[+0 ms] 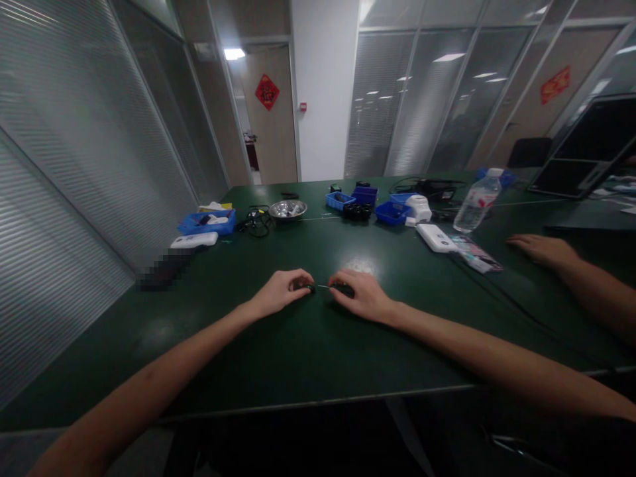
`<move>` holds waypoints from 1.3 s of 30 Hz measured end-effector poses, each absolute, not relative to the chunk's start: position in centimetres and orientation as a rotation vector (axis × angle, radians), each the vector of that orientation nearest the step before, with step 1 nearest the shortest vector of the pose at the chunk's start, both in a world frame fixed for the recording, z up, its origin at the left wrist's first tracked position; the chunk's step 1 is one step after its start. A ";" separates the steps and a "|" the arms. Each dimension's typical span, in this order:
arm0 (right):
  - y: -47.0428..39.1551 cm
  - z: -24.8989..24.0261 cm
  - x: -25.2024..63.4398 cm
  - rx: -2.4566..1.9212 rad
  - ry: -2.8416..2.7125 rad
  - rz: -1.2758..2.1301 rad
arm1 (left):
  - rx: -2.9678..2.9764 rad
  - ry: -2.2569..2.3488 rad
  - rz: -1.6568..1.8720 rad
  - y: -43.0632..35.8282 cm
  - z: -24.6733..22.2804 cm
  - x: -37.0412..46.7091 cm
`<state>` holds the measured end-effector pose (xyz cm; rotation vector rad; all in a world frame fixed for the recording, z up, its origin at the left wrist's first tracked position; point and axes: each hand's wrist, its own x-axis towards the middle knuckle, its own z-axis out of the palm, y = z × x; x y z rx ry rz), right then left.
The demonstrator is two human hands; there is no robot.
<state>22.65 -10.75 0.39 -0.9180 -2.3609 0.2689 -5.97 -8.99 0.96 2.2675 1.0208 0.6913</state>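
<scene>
The small dark part [304,286] is located just above or on the counter [318,361], near its middle; contact with the surface cannot be determined. The left hand [278,293] has its grip closed around this part, with the thumb and fingers curled over it. The right hand [365,296] has its grip closed around the dark handle of a tool [342,289]; the thin metal shaft projects toward the part, and its tip is apart from the left fingers by a narrow gap. Beyond the hands, a metal bowl [288,211] rests on the counter, with a tangle of black cables [256,224] just beside it. Farther left, a blue tray [185,226] contains small items, and a white case [195,240] lies in front of it. To the right of the bowl, a blue bin [392,214] is positioned just beside a white plug block [419,208]. A white box [436,238] lies nearer, just beside a flat printed packet [477,252]. Behind the packet, a clear bottle [477,204] stands upright. At the far right, a co-worker's hand [544,250] rests on the counter.
</scene>
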 end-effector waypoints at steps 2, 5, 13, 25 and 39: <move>-10.9 0.4 22.6 -0.879 -2.371 0.263 | 2.268 0.986 0.698 -10.3 0.8 -4.4; -10.9 0.4 22.6 -0.862 -2.387 0.263 | 2.237 0.979 0.735 -11.0 0.5 -4.3; -11.0 0.6 22.7 -0.923 -2.397 0.268 | 2.283 1.032 0.743 -10.9 0.3 -5.1; -11.6 1.1 22.5 -0.867 -2.525 0.245 | 2.145 0.930 0.799 -10.8 0.1 -5.2; -11.6 0.8 22.2 -0.930 -2.550 0.183 | 2.171 0.857 0.744 -10.4 0.0 -4.8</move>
